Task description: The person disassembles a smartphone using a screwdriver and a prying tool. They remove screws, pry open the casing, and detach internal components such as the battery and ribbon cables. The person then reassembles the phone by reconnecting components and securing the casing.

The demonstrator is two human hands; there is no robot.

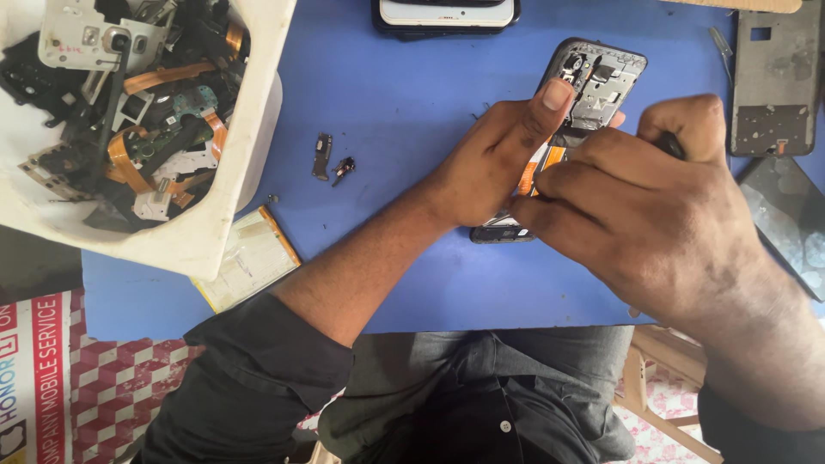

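Left hand [494,167] clamped on an opened phone [593,82] lying on the blue table [404,94], thumb pressed to its bared inner frame. Right hand [640,202] closed round a dark tool [672,146] over the phone's middle. At far left, white tub [249,137] of scrap parts; beneath it a flat yellow-edged battery pack [253,258]; bottom left, red-and-white printed sign [34,378].

Matt blue worktop [404,103]; opened phone [593,82] shows dull grey metal shielding inside a black plastic frame; white plastic tub [249,129] looks smooth; its scrap parts [129,112] include glossy orange flex ribbons
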